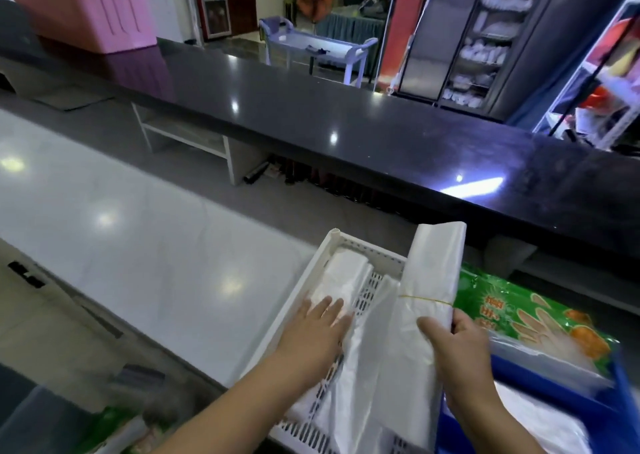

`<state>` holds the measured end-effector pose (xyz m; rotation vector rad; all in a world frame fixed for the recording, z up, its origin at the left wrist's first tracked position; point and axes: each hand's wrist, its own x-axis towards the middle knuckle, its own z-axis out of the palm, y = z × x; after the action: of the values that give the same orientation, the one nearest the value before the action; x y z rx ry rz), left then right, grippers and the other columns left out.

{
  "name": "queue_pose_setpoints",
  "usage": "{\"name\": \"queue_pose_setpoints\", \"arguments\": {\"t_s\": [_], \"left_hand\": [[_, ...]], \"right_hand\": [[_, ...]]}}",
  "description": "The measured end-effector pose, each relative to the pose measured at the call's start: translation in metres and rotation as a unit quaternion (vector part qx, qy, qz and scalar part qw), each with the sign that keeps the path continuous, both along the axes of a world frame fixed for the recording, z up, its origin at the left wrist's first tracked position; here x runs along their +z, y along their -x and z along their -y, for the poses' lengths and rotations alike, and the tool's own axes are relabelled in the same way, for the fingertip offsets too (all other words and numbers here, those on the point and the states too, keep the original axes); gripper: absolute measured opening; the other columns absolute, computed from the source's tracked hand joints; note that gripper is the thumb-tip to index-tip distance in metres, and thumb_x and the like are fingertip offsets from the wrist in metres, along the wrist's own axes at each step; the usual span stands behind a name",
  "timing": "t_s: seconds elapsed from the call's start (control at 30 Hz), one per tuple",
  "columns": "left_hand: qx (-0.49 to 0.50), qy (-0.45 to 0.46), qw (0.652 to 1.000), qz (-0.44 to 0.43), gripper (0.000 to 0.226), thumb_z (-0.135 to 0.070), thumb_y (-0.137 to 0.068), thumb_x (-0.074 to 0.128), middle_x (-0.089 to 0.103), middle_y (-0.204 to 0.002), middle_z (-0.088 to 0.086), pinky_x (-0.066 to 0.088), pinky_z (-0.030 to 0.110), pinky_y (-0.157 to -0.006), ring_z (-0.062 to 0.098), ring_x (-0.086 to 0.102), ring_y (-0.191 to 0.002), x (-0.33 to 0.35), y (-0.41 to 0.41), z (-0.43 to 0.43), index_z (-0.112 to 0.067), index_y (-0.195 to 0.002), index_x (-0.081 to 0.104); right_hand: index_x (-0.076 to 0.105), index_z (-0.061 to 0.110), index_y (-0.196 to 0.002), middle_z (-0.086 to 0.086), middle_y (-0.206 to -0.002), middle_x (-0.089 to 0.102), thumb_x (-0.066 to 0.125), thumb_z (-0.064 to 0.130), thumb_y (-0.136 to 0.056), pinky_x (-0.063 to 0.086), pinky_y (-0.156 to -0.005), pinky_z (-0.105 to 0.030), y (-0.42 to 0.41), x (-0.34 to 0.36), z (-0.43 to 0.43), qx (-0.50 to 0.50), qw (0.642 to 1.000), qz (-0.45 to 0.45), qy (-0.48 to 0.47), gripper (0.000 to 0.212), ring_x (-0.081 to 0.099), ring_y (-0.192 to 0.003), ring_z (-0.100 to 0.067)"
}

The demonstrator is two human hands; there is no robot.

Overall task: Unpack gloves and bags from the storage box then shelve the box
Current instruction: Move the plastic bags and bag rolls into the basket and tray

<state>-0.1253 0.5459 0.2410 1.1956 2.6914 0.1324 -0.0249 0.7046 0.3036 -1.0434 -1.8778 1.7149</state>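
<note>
The right hand (460, 346) grips the banded bag bundle (433, 263) by its near end, long axis pointing away above the white basket (304, 280), where the flat-fingered left hand (318, 322) presses stacked bags (343, 277).

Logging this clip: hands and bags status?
Left hand flat on folded white bags in white slotted basket. Right hand grips rubber-banded white bag bundle. Nothing blocking.

Left hand (320, 318) flat on bags (341, 280) in white basket (304, 280). Right hand (450, 339) grips banded bag bundle (429, 273), upright. Green glove pack (530, 318) over blue box (620, 384). Pink bin (83, 6) on black counter (311, 114).
</note>
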Motion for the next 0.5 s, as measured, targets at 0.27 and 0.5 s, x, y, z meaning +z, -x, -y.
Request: {"name": "queue_pose_setpoints", "arguments": {"t_s": [0.27, 0.5], "left_hand": [[-0.006, -0.026, 0.999, 0.029, 0.036, -0.024, -0.094, 0.036, 0.048, -0.139, 0.007, 0.03, 0.041, -0.107, 0.028, 0.039, -0.131, 0.009, 0.006, 0.005, -0.019, -0.128, 0.05], [0.184, -0.449, 0.684, 0.545, 0.022, -0.014, -0.085, 0.063, 0.074, -0.098, 0.005, 0.057, 0.031, -0.077, 0.019, 0.071, -0.089, 0.06, -0.007, 0.003, -0.01, -0.107, 0.062]], "right_hand": [[0.067, 0.01, -0.077, -0.007, -0.074, 0.072, 0.062, -0.003, -0.077, 0.052, -0.058, -0.03, 0.003, -0.002, 0.02, -0.005, 1.0, 0.004, -0.009, 0.014, 0.065, -0.066, -0.023], [0.07, 0.01, -0.092, -0.009, -0.085, 0.075, 0.062, 0.004, -0.083, 0.058, -0.071, -0.037, 0.011, 0.011, 0.042, 0.112, 0.991, -0.037, 0.058, 0.013, 0.071, -0.078, -0.023]]}}
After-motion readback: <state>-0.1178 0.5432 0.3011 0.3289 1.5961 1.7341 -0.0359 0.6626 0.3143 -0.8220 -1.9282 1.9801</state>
